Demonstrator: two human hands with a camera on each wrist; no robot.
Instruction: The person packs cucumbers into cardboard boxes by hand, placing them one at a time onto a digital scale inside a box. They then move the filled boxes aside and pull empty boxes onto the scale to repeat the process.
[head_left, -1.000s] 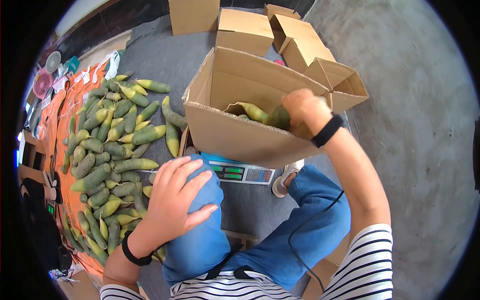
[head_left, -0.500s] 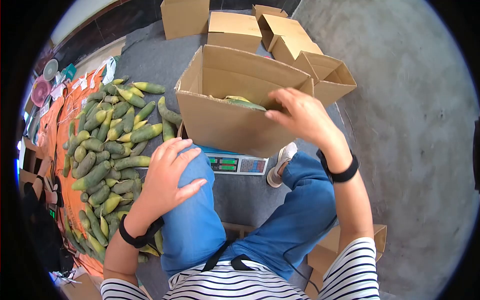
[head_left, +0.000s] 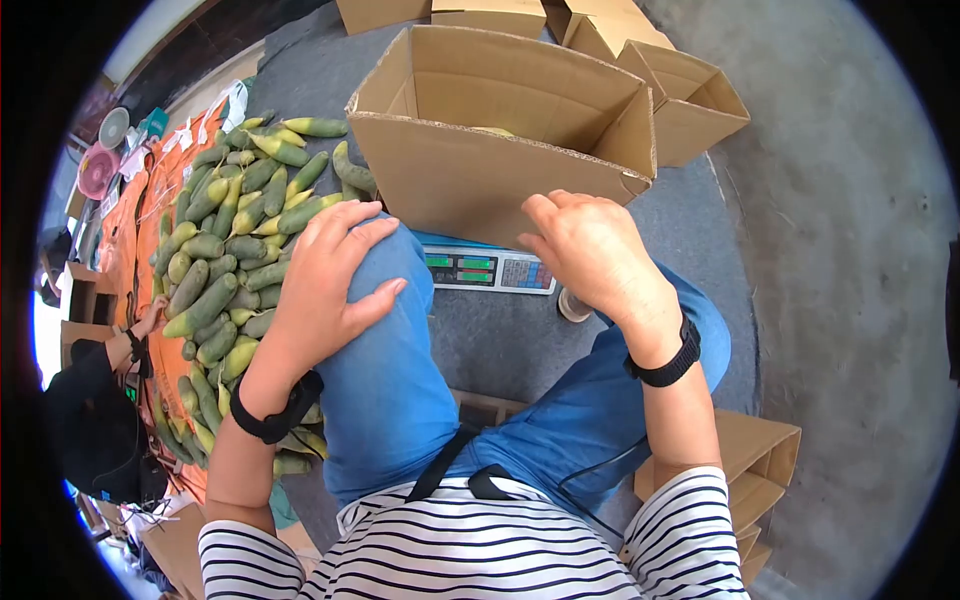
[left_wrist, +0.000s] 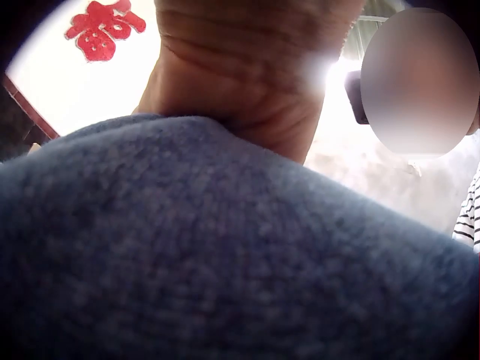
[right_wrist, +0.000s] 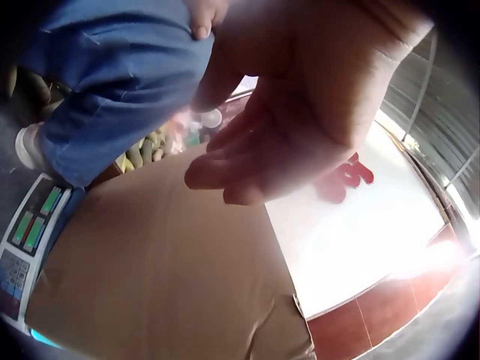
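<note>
My left hand (head_left: pixel 335 270) rests on the blue-jeaned left knee (head_left: pixel 385 300), thumb spread apart from the fingers. Its wrist view is mostly filled by denim (left_wrist: pixel 225 247). My right hand (head_left: pixel 590 245) hovers in front of a tall, open cardboard box (head_left: pixel 490 180), fingers loosely bent. In the right wrist view that hand (right_wrist: pixel 277 142) shows nothing in its grasp, close to the box's side (right_wrist: pixel 157 247). The box stands on a digital scale (head_left: pixel 490 268) with lit green displays. Just a yellow-green sliver of a radish (head_left: pixel 495 131) shows inside; the front wall hides the rest.
A large heap of green radishes (head_left: pixel 215 300) lies on an orange sheet to the left. More cardboard boxes (head_left: pixel 690 105) stand behind, and others (head_left: pixel 740 460) lie at the lower right. Another person in black (head_left: pixel 100 420) is at the far left.
The right hand let go of a green radish inside the box, came out over the near edge and drew back toward the body. The left hand stayed on the knee.
</note>
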